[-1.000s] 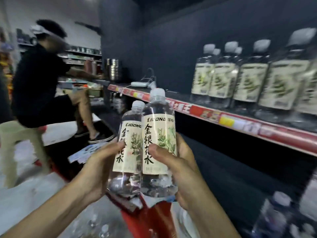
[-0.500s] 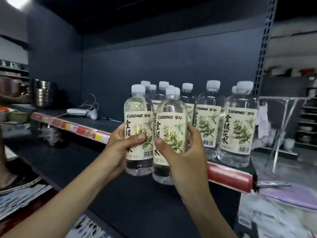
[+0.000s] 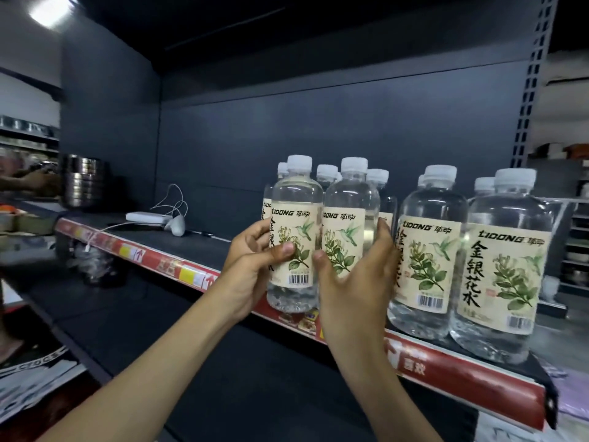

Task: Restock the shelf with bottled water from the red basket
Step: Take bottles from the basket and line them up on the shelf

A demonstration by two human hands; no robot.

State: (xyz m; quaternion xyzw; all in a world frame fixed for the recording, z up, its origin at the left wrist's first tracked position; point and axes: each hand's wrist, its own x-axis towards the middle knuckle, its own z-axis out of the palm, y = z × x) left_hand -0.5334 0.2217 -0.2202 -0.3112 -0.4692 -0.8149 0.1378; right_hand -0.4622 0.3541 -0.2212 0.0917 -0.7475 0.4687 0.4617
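Held bottles (image 3: pixel 298 231) left of shelved bottles (image 3: pixel 503 266) (upright).

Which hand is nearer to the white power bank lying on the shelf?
Left. The left hand, gripping the left bottle, is to the right of the white power bank; the right hand, gripping the right bottle, is farther right.

A dark grey back panel (image 3: pixel 318 138) backs the shelf (image 3: pixel 197 247), a perforated upright (image 3: pixel 529 90) at its right edge, stacked steel pots (image 3: pixel 83 181) at its left end, a ceiling light (image 3: pixel 47 11) overhead.

Clear glossy plastic bottles (image 3: pixel 428 266) wear matt paper labels; the shelf (image 3: pixel 178 247) is matt dark metal.
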